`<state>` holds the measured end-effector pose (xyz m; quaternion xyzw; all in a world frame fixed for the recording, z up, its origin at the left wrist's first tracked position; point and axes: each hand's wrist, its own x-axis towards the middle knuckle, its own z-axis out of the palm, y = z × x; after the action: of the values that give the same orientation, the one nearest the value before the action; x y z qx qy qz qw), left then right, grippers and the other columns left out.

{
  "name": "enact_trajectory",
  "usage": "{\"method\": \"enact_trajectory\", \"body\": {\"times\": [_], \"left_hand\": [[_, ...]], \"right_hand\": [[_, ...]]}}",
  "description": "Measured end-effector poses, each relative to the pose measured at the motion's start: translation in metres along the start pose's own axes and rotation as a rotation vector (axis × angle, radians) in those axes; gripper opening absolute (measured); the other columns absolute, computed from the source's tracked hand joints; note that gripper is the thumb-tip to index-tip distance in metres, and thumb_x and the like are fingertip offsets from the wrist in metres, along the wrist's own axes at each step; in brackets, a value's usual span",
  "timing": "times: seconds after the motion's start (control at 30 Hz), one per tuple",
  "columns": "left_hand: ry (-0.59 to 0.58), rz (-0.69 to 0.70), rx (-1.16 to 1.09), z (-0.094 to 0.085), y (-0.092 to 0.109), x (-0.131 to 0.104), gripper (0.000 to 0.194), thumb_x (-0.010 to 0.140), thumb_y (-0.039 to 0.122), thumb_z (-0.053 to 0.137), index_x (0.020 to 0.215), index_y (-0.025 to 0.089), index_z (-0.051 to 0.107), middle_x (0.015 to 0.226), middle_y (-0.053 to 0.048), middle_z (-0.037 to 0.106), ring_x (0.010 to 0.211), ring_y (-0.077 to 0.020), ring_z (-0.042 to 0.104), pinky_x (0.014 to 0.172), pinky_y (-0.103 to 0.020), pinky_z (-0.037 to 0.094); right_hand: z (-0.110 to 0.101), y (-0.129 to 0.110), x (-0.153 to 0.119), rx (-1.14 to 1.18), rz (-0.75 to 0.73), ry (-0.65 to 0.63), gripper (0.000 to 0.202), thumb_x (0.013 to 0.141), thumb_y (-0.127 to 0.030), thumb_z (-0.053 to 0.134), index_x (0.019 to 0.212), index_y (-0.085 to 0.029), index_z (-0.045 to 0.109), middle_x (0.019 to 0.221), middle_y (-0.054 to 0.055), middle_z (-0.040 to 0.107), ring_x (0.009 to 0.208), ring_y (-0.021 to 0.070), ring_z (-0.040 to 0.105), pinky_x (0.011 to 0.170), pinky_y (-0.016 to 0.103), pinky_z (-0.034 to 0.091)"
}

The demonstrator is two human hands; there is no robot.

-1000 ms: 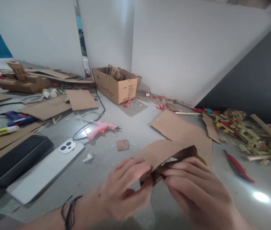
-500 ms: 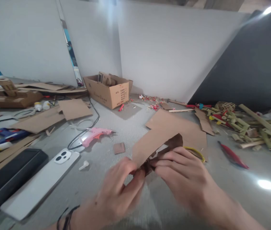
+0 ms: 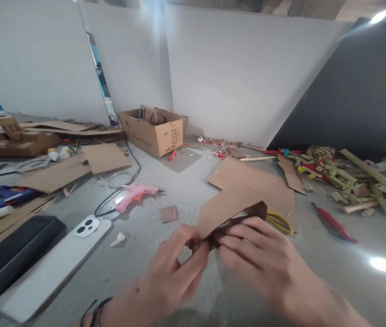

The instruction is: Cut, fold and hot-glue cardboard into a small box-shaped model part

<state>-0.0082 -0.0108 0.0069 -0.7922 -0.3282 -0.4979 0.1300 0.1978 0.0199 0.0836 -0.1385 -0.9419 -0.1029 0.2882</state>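
A bent piece of brown cardboard (image 3: 228,206) is held up near the middle of the work surface. My left hand (image 3: 175,268) pinches its lower left end between thumb and fingers. My right hand (image 3: 264,259) has its fingers closed on the lower edge, close to the left fingertips. Where the fingertips meet, the cardboard is dark and its details are hidden. Behind it a flat cardboard sheet (image 3: 254,179) lies on the surface, with yellow-handled scissors (image 3: 281,222) partly showing beside my right hand.
A pink glue gun (image 3: 136,195), a small cardboard square (image 3: 168,214), a white earbud (image 3: 118,239) and a white phone (image 3: 56,268) lie left. An open cardboard box (image 3: 155,134) stands behind. At right are a red pointed object (image 3: 334,222) and bamboo pieces (image 3: 349,181).
The held cardboard has moved slightly right and down, and tilts a little differently. Both hands keep hold of it. The whole view has shifted slightly.
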Motion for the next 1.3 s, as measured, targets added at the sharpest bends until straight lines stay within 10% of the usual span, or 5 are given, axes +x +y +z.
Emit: {"method": "enact_trajectory", "body": {"times": [0.63,0.9,1.1,1.3], "left_hand": [[-0.153,-0.018,-0.094,-0.008,0.0,0.0,0.031,0.091,-0.001,0.047,0.115,0.01,0.062,0.096,-0.009,0.056,0.083,-0.0159,0.059,0.066,-0.025,0.054],[-0.054,-0.644,-0.585,-0.009,-0.003,0.02,0.008,0.097,0.016,0.057,0.094,0.022,0.059,0.094,-0.002,0.054,0.083,-0.0133,0.055,0.066,-0.022,0.049],[-0.006,-1.146,-0.912,0.002,-0.018,0.02,0.024,0.088,0.039,0.071,0.082,0.022,0.055,0.08,0.003,0.051,0.07,-0.0122,0.052,0.06,-0.023,0.054],[-0.085,-1.314,-0.887,0.015,-0.022,0.015,0.031,0.08,0.045,0.075,0.08,0.02,0.056,0.089,0.0,0.054,0.081,-0.0176,0.059,0.067,-0.034,0.063]], "right_hand": [[0.0,-0.002,0.004,-0.031,-0.018,-0.068,0.032,0.104,-0.012,0.04,0.098,-0.016,0.071,0.087,0.006,0.077,0.084,0.0201,0.069,0.082,0.038,0.052],[-0.019,-0.008,0.004,-0.014,-0.021,0.253,0.023,0.098,-0.007,0.048,0.107,-0.009,0.069,0.117,0.015,0.074,0.118,0.0275,0.065,0.098,0.042,0.055],[-0.012,-0.007,-0.023,0.132,0.571,0.245,0.014,0.093,-0.008,0.061,0.098,-0.021,0.066,0.091,0.003,0.071,0.076,0.0146,0.067,0.071,0.03,0.057],[0.017,-0.004,-0.043,0.44,0.906,0.114,0.006,0.094,-0.02,0.059,0.096,-0.022,0.064,0.093,0.003,0.071,0.076,0.0152,0.069,0.069,0.029,0.059]]}}
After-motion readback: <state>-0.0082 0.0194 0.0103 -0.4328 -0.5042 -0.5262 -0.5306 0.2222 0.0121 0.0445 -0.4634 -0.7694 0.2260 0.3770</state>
